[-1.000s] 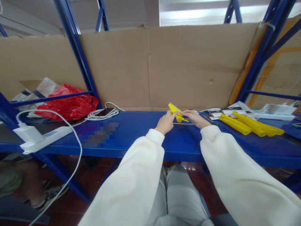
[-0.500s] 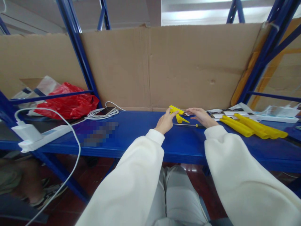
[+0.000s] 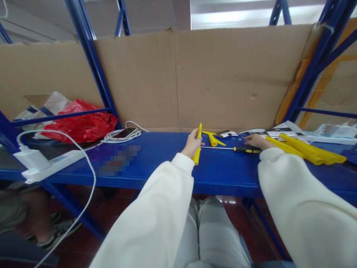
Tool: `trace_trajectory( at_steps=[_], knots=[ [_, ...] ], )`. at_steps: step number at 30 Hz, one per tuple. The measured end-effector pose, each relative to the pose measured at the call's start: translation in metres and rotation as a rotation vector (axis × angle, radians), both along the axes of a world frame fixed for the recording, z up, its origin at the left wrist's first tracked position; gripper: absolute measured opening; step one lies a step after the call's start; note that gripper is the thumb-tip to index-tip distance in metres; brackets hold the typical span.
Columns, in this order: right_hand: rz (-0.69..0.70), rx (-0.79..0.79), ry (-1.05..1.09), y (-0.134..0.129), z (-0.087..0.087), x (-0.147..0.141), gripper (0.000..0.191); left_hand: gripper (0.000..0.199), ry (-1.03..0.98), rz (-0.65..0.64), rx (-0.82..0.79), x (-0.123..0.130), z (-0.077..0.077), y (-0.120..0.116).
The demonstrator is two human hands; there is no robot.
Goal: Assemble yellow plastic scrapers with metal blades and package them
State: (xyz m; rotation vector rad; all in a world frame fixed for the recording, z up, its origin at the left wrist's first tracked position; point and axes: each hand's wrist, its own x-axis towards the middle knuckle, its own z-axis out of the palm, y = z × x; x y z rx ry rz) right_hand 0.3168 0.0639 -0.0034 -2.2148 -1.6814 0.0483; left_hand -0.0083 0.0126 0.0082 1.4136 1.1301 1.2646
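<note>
My left hand (image 3: 192,143) is closed around a yellow plastic piece (image 3: 197,155), held nearly upright with its narrow end up. To its right lies another yellow piece (image 3: 213,140) with a flared shape and pointed arm. A long screwdriver (image 3: 247,149) with a black and yellow handle lies across the blue shelf in front of it. My right hand (image 3: 257,141) is low over the shelf, just behind the screwdriver handle, fingertips drawn together near tiny light bits (image 3: 240,139). Whatever its fingertips pinch is too small to make out.
Several yellow tubes (image 3: 312,150) lie on the shelf (image 3: 161,160) to the right. Behind stands a cardboard panel (image 3: 223,82). At left are a coiled white cable (image 3: 121,136), a red plastic bag (image 3: 83,123) and a white power strip (image 3: 55,163) with a hanging cord.
My left hand has turned the yellow piece from lying sideways to nearly upright. My right hand has moved right, away from it, down toward the small bits by the screwdriver handle.
</note>
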Motion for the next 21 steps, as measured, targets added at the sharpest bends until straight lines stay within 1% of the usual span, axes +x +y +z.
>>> trace_trajectory(
  at_steps=[4, 8, 11, 15, 21],
  knots=[
    [0.074, -0.072, -0.044, 0.01, 0.003, -0.004, 0.034, 0.064, -0.046, -0.023, -0.053, 0.0, 0.002, -0.003],
    [0.108, -0.123, -0.071, 0.017, 0.004, -0.01, 0.025, 0.063, -0.066, -0.042, -0.071, 0.0, 0.003, -0.005],
    [0.109, -0.083, -0.136, 0.022, 0.003, -0.014, 0.023, 0.062, -0.066, -0.045, -0.088, 0.0, 0.005, -0.006],
    [0.065, -0.005, -0.21, 0.025, 0.0, -0.015, 0.023, 0.059, -0.068, -0.051, -0.098, 0.0, 0.006, -0.007],
    [0.088, -0.051, -0.189, 0.024, 0.0, -0.014, 0.022, 0.062, -0.058, -0.058, -0.104, -0.001, 0.005, -0.006]
  ],
)
